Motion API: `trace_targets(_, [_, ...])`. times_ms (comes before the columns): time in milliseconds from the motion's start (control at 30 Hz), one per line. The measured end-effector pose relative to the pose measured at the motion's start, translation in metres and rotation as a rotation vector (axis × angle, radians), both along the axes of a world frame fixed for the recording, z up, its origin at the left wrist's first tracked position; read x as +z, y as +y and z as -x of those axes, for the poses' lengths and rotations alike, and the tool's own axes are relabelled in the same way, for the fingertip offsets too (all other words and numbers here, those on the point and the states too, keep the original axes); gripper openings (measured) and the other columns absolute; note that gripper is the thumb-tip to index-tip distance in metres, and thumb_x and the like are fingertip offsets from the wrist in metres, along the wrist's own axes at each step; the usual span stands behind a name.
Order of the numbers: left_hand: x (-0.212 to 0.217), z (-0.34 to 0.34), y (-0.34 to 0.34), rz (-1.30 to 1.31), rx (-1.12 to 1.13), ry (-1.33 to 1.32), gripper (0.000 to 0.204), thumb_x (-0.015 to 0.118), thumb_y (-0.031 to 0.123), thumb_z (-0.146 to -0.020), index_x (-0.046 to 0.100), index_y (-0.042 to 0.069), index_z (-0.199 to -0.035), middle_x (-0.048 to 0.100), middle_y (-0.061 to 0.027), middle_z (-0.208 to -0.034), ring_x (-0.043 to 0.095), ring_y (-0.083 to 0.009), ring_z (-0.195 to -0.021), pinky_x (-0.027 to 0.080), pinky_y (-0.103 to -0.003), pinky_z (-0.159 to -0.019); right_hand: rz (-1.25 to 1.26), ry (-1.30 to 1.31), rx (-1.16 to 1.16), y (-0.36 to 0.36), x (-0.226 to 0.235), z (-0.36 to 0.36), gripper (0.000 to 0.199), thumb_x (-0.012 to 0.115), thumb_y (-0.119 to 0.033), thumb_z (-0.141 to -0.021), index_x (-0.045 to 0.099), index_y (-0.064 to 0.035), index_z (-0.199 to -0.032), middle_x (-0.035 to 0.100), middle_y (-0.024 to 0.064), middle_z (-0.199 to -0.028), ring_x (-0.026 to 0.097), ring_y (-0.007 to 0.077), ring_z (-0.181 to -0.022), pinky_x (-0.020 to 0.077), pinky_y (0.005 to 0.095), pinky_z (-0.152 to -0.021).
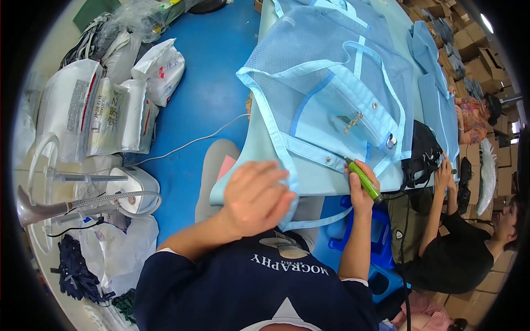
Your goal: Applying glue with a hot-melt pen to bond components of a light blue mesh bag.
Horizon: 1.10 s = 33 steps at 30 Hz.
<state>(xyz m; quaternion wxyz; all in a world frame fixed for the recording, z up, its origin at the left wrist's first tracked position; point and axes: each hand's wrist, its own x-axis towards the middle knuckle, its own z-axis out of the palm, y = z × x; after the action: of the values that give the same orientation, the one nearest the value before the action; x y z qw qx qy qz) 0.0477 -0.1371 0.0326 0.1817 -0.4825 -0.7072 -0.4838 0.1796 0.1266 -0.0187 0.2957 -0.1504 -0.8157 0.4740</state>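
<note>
Nearest the camera, a dark blue shirt (259, 287) is seen from above, with both forearms reaching forward from the lower edge. The left hand (255, 197) is laid flat and spread, palm down, on the near lower corner of a light blue mesh bag (331, 88), pressing the fabric down just where the pale trim turns; nothing is gripped in it. The right hand (361, 185) is closed around a green pen-shaped tool (363, 179), whose long axis runs from lower right to upper left, its dark tip resting against the bag's near hem. The bag is spread on a pale blue worktop (243, 160) and lies forward of both hands, stretching up and away from them; its front pocket (353, 116), with a small metal zip pull, is set just beyond the tool's tip, so the right hand is the nearer of the two to it. Below the right arm a blue plastic stool (381, 231) is visible. To the left, on a blue floor (204, 83), a white garment steamer (132, 190) with a grey hose is stood, and white plastic sacks (105, 110) are piled behind it. To the right, a seated person in black (458, 254) is seen with hands at the table edge. Farthest off, stacked cardboard boxes (475, 44) line the upper right.
</note>
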Motion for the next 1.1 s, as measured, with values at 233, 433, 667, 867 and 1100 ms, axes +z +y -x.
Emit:
trace_targets(233, [-0.052,-0.014,0.042,0.376,0.157,-0.062,0.041,0.068,0.017,-0.079,0.057,0.002,-0.116,0.053,-0.0216,-0.127,0.046,-0.0388,-0.124,0.035,-0.055,-0.103,0.067,0.118,0.076,-0.017,0.025,0.025,0.027,0.065,-0.007,-0.086,0.062,0.0055,-0.11,0.067,0.0134,-0.093,0.067,0.0181,-0.082,0.0515,0.0277,-0.074])
trace_targets(433, [-0.051,-0.025,0.043,0.336,0.02,-0.05,0.035,0.068,0.014,-0.077,0.059,0.0,-0.108,0.054,-0.0211,-0.124,0.05,-0.0383,-0.119,0.037,-0.053,-0.101,0.175,-0.06,0.269,-0.06,0.045,0.099,0.019,0.065,-0.005,-0.086,0.064,0.0031,-0.103,0.066,0.0071,-0.085,0.061,0.0095,-0.074,0.0476,0.0229,-0.062])
trace_targets(667, [-0.054,-0.015,0.038,0.227,0.121,-0.157,0.036,0.064,0.017,-0.08,0.059,-0.003,-0.11,0.051,-0.0258,-0.126,0.046,-0.0413,-0.122,0.036,-0.052,-0.101,0.204,-0.195,0.465,-0.069,0.037,0.141,0.013,0.065,-0.009,-0.088,0.062,0.0007,-0.096,0.065,0.0045,-0.077,0.058,0.007,-0.063,0.045,0.022,-0.054])
trace_targets(867, [-0.058,-0.016,0.038,0.321,0.153,-0.088,0.04,0.064,0.018,-0.08,0.06,-0.002,-0.114,0.048,-0.0253,-0.133,0.044,-0.0396,-0.126,0.035,-0.052,-0.103,0.207,-0.257,0.419,-0.069,0.034,0.149,0.012,0.065,-0.009,-0.088,0.061,0.0023,-0.091,0.06,0.0022,-0.069,0.054,0.0063,-0.059,0.0423,0.0226,-0.05])
trace_targets(1100, [-0.062,-0.016,0.04,0.303,0.127,-0.049,0.039,0.061,0.02,-0.082,0.058,-0.005,-0.113,0.051,-0.0275,-0.128,0.046,-0.0398,-0.125,0.033,-0.053,-0.105,0.184,-0.188,0.45,-0.069,0.027,0.153,0.012,0.066,-0.009,-0.087,0.061,0.0021,-0.088,0.058,0.0011,-0.066,0.052,0.0059,-0.058,0.0409,0.0223,-0.05])
